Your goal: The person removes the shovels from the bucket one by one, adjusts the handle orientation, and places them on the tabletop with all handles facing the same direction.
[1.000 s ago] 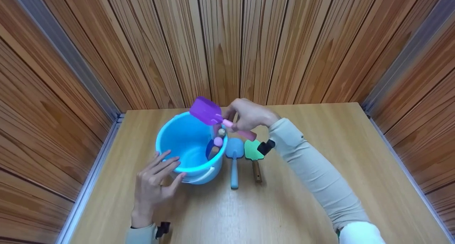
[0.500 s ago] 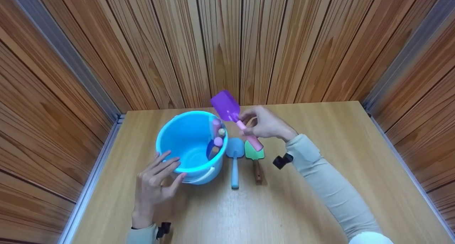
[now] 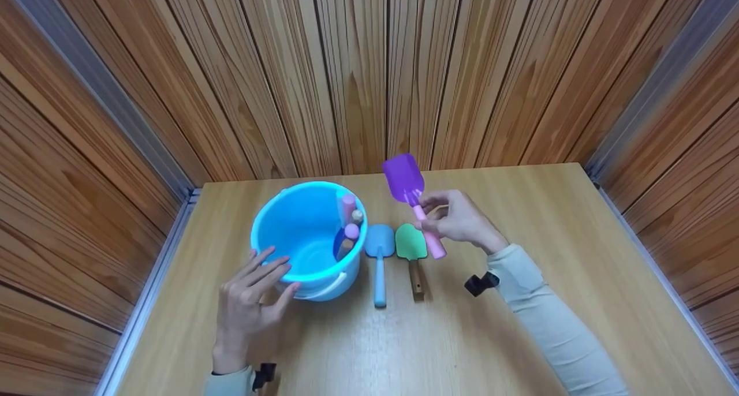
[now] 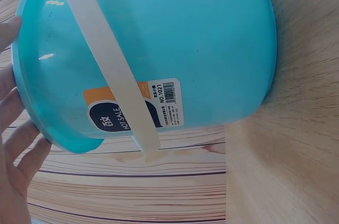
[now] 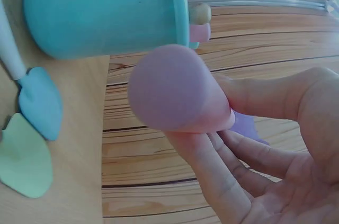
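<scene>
In the head view my right hand (image 3: 459,217) pinches the pink handle of a purple toy shovel (image 3: 404,178), holding it above the table with the blade pointing away. The handle's round end (image 5: 168,86) faces the right wrist camera. My left hand (image 3: 248,306) rests its fairly straight fingers (image 4: 20,142) on the rim of a blue bucket (image 3: 260,225). Several tool handles stand inside along the bucket's right wall, among them a pink handle (image 3: 348,206); their lower parts are partly hidden. A blue shovel (image 3: 380,243) and a green trowel (image 3: 411,243) lie side by side right of the bucket.
The wooden table (image 3: 508,327) ends at a wood-panelled back wall (image 3: 369,78), with panelled walls on both sides. A white bucket handle (image 4: 106,49) hangs down the near side, across a printed label (image 4: 165,102).
My right hand has carried the purple shovel from over the bucket's far right rim to the right and nearer, turning its blade more upright. The left hand has stayed on the rim.
</scene>
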Demonstrator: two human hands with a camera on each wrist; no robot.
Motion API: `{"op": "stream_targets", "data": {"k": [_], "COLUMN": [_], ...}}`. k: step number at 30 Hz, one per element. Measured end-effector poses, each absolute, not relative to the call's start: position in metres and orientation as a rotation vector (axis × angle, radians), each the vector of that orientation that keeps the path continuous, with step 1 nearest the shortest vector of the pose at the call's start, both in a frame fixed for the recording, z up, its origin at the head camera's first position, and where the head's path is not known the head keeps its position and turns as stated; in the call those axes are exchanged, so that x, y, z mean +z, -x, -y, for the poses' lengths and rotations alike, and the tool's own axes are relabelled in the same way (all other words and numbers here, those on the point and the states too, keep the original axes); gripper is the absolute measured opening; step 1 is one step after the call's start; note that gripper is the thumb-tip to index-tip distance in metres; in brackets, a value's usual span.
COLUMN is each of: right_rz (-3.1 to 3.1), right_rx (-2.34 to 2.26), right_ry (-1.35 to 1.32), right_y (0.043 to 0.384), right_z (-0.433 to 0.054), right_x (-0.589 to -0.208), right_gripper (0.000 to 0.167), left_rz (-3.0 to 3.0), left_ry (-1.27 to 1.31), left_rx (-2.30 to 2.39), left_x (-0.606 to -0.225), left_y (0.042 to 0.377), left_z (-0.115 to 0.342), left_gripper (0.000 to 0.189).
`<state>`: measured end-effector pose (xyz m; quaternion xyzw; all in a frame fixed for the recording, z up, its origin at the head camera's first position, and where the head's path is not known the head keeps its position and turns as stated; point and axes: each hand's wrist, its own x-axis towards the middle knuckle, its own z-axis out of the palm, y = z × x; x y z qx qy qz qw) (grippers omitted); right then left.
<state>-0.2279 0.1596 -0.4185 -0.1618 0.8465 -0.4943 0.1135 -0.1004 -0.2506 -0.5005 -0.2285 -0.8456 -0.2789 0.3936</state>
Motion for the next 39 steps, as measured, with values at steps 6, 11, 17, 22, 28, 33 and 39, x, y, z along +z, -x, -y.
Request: {"op": "stream_targets", "data": {"k": [6, 11, 17, 22, 28, 33, 39], "right_rz": [-2.468, -2.448, -2.403, -2.429, -2.411, -2.368, -2.316], "right_rx": [-1.565, -1.640, -1.692, -1.700, -1.710, -1.726, -1.718], "right_ry": [0.396, 0.299, 0.145, 0.047, -0.055, -0.177, -0.257], "right_y": [0.220, 0.216, 0.210, 0.208, 0.205, 0.202, 0.199], "right_z": [-0.171, -0.179, -0.187, -0.193, -0.196, -0.199, -0.201], "right_x": [-0.437, -0.455, -0.473, -0.489, -0.512, -0.533, -0.546], "right_gripper": [0.049, 0.049, 0.052, 0.054, 0.053, 0.051, 0.049], "left_rz": [2.136, 2.126, 2.134, 2.144, 2.147, 2.147, 2.133], "left_ry": [0.590, 0.604, 0.591, 0.585, 0.585, 0.582, 0.602], "left_rx": [-0.700, -0.702, -0.714, -0.717, -0.709, -0.712, -0.681], "left_x": [-0.502, -0.502, -0.502, -0.501, -0.500, -0.500, -0.500], "left_y": [0.101, 0.101, 0.099, 0.100, 0.101, 0.101, 0.101], "left_z": [0.251, 0.252, 0.252, 0.251, 0.251, 0.252, 0.252], "left_gripper": [0.048, 0.048, 0.049, 0.048, 0.048, 0.047, 0.047]}}
